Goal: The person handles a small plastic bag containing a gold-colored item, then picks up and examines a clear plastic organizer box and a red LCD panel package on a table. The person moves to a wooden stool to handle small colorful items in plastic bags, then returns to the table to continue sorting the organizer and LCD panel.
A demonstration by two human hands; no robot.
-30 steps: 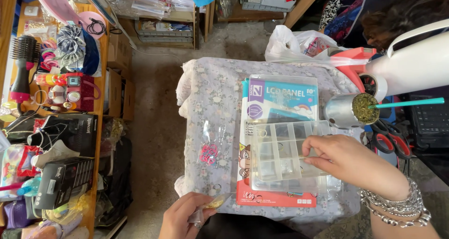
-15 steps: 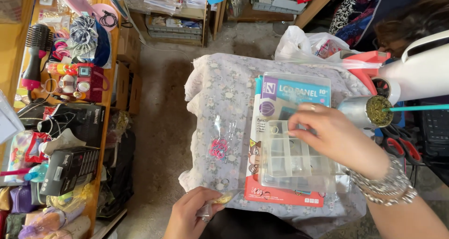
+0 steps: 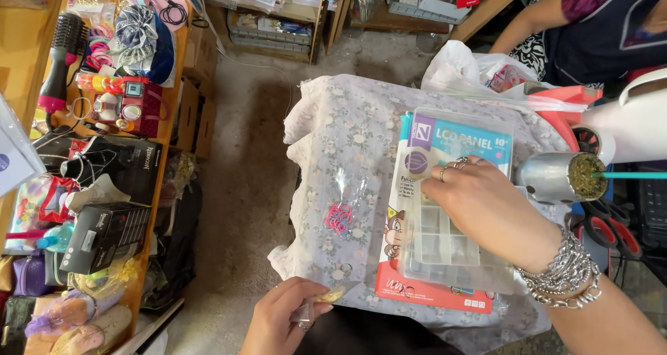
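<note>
Organizer box, clear plastic with compartments, lies on a flat printed package, which sits on the floral cloth. Box is right of cloth centre; its near end stops short of the package's red near edge. Left of the box: open cloth, with only a clear bag of pink rings on it. Right of the box: tight, with a metal cup holding a teal straw just beside the package edge and red scissors near it. Beyond the box: white plastic bag at the cloth's far edge.

Right hand comes in from the lower right, forearm angled across the box corner, bracelets at the wrist. Palm down, fingers loosely spread and laid on the box's far end where it meets the package; resting on it, not gripping.

Left hand sits at the cloth's near edge, left of the box, well apart from it. Fingers pinched together on a small clear packet with something yellowish inside.
</note>
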